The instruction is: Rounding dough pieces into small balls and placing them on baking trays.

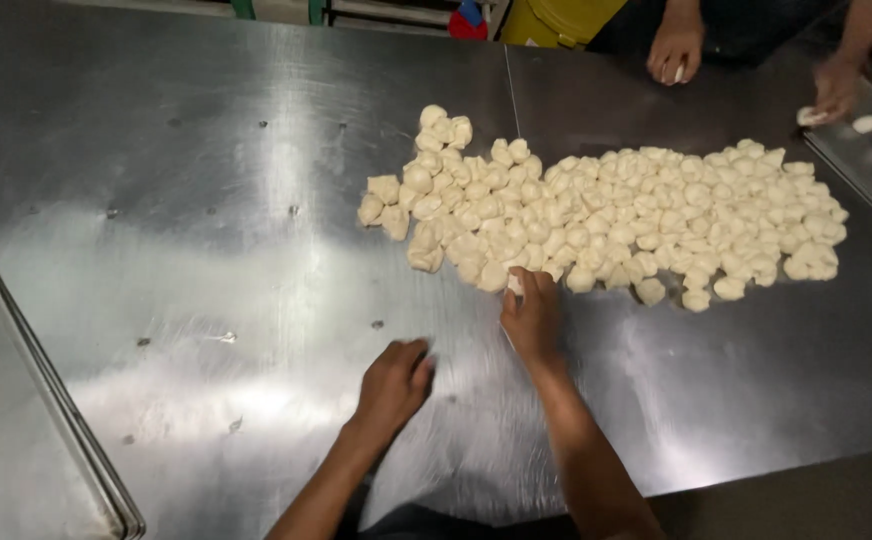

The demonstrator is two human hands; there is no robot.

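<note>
Right hand (pixel 533 312) pinches a dough piece (pixel 514 285) at dough pile (pixel 606 215) near edge; pile's long axis runs left-right. Left hand (pixel 393 383) cupped palm-down on steel table (pixel 206 200), just below pile.

Scuffed steel table (pixel 206 200), glare, dark floor (pixel 806 500).

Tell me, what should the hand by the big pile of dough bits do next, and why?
Probably pull one dough piece free toward the table's near edge. The right hand has its fingertips on a piece at the near edge of the dough pile, while the left hand lies cupped, palm down, on the bare steel table; whether it covers a piece cannot be told. A tray sits at the left.
</note>
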